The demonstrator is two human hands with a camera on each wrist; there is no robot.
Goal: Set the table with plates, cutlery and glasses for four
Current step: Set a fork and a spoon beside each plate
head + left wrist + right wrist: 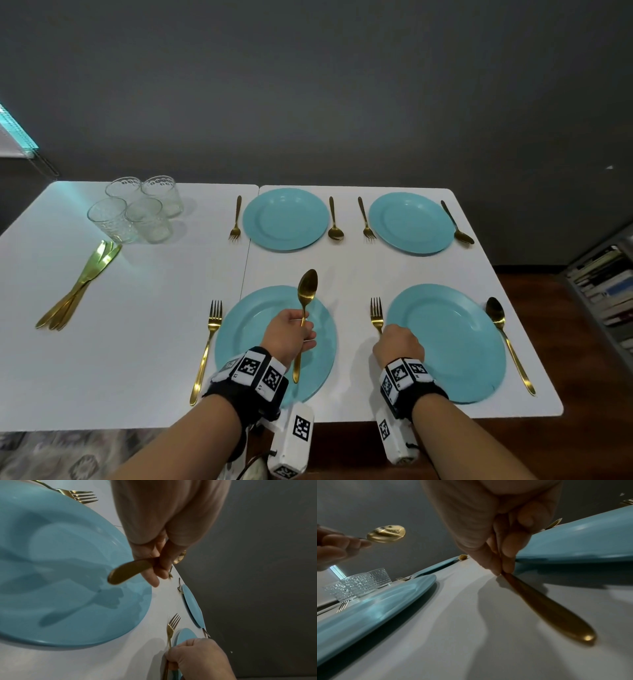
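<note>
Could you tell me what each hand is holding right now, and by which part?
Left hand grips a gold spoon mid-handle, above a plate. Right hand pinches a fork by its handle.

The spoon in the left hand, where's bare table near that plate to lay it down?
The strip between the near left plate and the fork the right hand pinches is bare. It is crowded on that plate's left, beside its fork. The left hand holds the spoon above the plate.

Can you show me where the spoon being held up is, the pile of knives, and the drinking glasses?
Held spoon [307, 287], head view: on its bowl.
Knives [79, 287], head view: mid-pile, on the handles.
Glasses [148, 218], head view: on the nearest glass's side wall.
</note>
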